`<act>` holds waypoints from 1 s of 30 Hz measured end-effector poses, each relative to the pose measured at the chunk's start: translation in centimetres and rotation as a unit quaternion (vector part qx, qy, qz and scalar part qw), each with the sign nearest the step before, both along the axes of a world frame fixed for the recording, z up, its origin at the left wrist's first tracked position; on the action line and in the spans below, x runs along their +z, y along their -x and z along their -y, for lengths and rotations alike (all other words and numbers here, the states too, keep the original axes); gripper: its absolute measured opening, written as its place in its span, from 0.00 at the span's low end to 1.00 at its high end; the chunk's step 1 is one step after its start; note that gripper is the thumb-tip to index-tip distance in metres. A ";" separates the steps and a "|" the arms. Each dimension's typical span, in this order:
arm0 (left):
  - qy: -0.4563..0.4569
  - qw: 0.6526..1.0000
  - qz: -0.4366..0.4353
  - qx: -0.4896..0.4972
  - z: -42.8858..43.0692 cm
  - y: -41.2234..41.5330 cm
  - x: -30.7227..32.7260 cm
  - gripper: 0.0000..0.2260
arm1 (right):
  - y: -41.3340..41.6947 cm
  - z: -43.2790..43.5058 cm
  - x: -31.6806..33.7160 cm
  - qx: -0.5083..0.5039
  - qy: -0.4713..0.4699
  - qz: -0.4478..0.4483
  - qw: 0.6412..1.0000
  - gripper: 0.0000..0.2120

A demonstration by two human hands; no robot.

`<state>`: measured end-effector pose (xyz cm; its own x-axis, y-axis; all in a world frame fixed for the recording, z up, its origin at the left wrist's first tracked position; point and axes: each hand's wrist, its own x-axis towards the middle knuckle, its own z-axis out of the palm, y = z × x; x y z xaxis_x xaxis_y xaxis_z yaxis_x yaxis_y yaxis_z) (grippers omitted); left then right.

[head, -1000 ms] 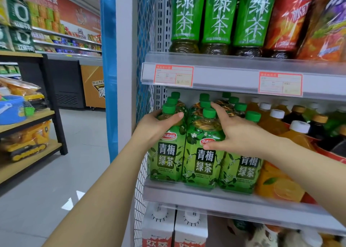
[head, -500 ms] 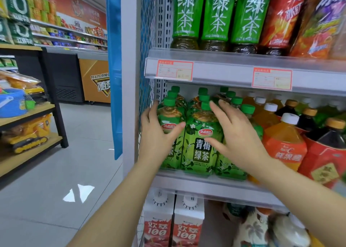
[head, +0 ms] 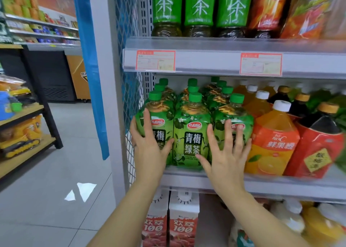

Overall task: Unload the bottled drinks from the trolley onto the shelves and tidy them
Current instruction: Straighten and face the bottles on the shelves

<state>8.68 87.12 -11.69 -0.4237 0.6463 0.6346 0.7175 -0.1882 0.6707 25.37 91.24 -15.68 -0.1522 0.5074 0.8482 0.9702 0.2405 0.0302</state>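
— Where are our hands?
— Our left hand [head: 149,151] lies flat, fingers straight, on the leftmost front green tea bottle [head: 162,113] on the middle shelf [head: 280,185]
— And further right?
— Our right hand [head: 226,158] presses spread, straight fingers against the third front bottle [head: 234,113], gripping nothing

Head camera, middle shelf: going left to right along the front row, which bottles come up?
Left green tea bottle → middle green tea bottle → right green tea bottle → orange juice bottle → dark drink bottle with red label.
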 end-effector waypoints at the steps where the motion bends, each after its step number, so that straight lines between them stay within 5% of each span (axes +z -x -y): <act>1: 0.005 1.000 -0.002 -0.001 0.0 0.0 0.0 0.43 | 0.0 -0.1 -0.1 -0.005 -0.001 0.004 1.000 0.44; 5: 0.016 0.999 -0.039 0.021 0.4 -0.5 0.1 0.41 | -0.4 0.4 0.5 0.043 0.000 -0.008 0.999 0.43; 9: -0.036 0.948 -0.310 0.059 0.2 -1.7 1.4 0.34 | -3.1 1.6 4.0 0.088 -0.002 -0.065 0.994 0.35; 12: 0.021 0.906 -0.416 0.078 -1.1 -2.4 3.5 0.35 | -4.8 0.8 7.0 0.027 0.059 0.005 0.998 0.37; 16: 0.063 0.904 -0.417 0.071 -1.9 -2.7 3.9 0.34 | -5.3 0.2 7.7 -0.006 0.107 0.075 0.991 0.44; 30: 0.038 0.917 -0.389 0.086 -2.5 -3.6 3.1 0.33 | -5.0 0.4 7.5 0.037 0.105 0.033 0.993 0.41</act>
